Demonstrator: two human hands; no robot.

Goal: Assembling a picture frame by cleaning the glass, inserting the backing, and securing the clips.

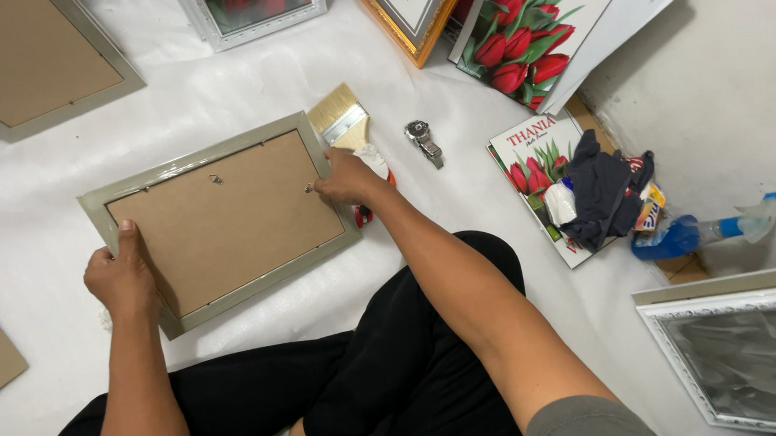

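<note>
The picture frame (222,217) lies face down between both hands, the left hand (121,278) gripping its near corner, the right hand (347,178) pinching its far edge. Tilting it risks knocking the paintbrush (342,121) (just beyond the right hand) or loosening the backing board.

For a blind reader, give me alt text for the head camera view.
A seated person's left hand and right hand grip opposite edges of a picture frame lying face down on white sheeting. Nearby lie a paintbrush, a wristwatch, a spray bottle and tulip prints.
</note>
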